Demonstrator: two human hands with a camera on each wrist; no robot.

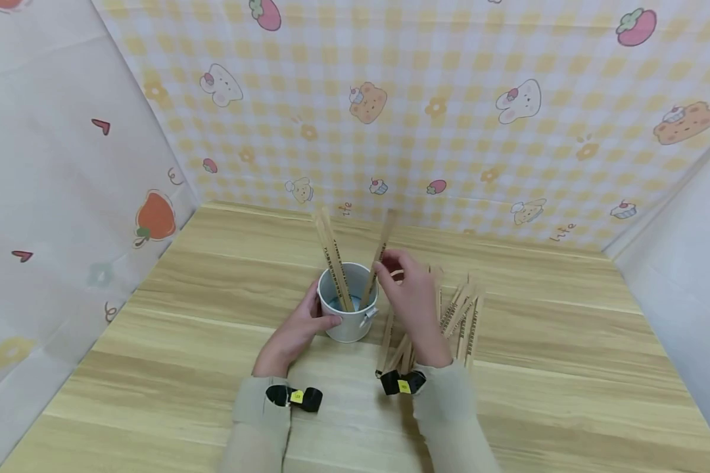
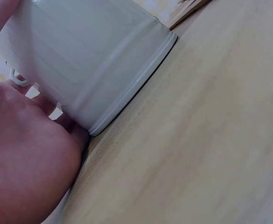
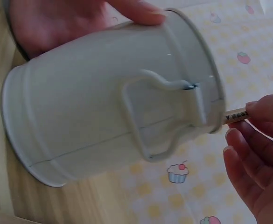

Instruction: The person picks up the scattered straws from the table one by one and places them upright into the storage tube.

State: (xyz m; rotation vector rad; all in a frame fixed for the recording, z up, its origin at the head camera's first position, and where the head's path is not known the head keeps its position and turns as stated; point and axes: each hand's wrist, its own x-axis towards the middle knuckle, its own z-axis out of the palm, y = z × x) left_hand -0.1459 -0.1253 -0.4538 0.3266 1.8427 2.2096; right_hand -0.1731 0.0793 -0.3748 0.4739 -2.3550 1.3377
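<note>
- White bucket (image 1: 349, 330) is being gripped from the left by left hand (image 1: 296, 327).
- Printed stick (image 1: 385, 238) is being pinched by right hand (image 1: 411, 292), lower end inside bucket.

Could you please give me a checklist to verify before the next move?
1. White, round, metal-looking bucket upright on the wood-grain table: ok.
2. Left hand holding the bucket: ok.
3. Right hand pinching one flat, printed, pale-brown wooden stick: ok.
4. That stick's lower end inside the bucket: ok.
5. That end touching the bucket's bottom: cannot tell.
6. All sticks inside: not ok; loose printed wooden sticks lie beside the bucket.
</note>
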